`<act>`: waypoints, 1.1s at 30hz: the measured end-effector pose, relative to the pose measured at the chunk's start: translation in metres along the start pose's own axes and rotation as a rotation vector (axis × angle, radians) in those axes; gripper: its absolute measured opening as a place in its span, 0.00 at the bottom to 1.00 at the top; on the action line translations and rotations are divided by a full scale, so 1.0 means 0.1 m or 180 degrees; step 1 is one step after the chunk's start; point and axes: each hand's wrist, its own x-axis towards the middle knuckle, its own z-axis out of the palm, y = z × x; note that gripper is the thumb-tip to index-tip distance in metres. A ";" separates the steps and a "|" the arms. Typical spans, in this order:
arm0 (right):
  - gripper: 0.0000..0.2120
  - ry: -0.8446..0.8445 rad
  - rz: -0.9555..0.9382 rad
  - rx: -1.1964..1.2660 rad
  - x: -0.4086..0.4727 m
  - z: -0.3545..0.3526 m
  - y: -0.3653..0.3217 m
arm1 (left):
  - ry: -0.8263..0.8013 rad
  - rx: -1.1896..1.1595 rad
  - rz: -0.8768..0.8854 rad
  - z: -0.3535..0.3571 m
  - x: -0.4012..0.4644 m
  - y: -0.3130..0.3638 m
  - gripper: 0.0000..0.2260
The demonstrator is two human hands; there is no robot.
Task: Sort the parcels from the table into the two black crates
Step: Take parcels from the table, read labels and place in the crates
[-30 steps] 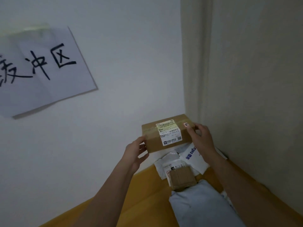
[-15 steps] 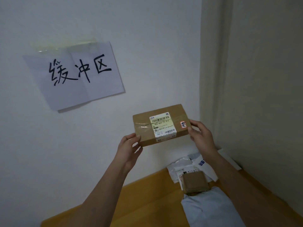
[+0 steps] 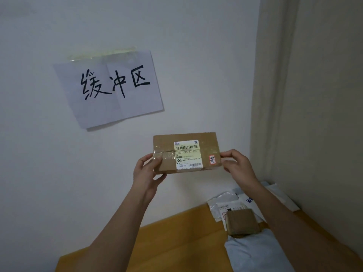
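Observation:
A brown cardboard parcel (image 3: pixel 167 165) with a white shipping label and a small red sticker hangs in front of the wall, its labelled face turned towards me. My left hand (image 3: pixel 147 173) grips its left end. My right hand (image 3: pixel 238 165) grips its right end. Below, on the yellow-wood table (image 3: pixel 167 242), lie a small brown box (image 3: pixel 242 222), white plastic mailers (image 3: pixel 222 203) and a pale grey-blue soft parcel (image 3: pixel 255 254). No black crate is in view.
A paper sign (image 3: pixel 112 89) with handwritten black characters is taped to the white wall. A beige wall or curtain (image 3: pixel 314 114) closes off the right side. The table sits in the corner between them.
Both hands have lifted the parcel higher and tilted its label face towards me. The view has swung left and up, bringing the whole wall sign into sight.

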 end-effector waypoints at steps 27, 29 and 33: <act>0.30 -0.1588 0.1112 0.0650 -0.44 0.72 0.02 | -0.1213 0.1178 -0.0522 -0.76 -0.21 0.09 0.31; 0.29 -0.1625 0.1126 0.0652 -0.49 0.82 0.02 | -0.1152 0.1193 -0.0499 -0.92 -0.28 0.04 0.29; 0.29 -0.1751 0.1218 0.0698 -0.64 1.06 0.05 | -0.0897 0.1109 -0.0390 -1.22 -0.41 0.02 0.27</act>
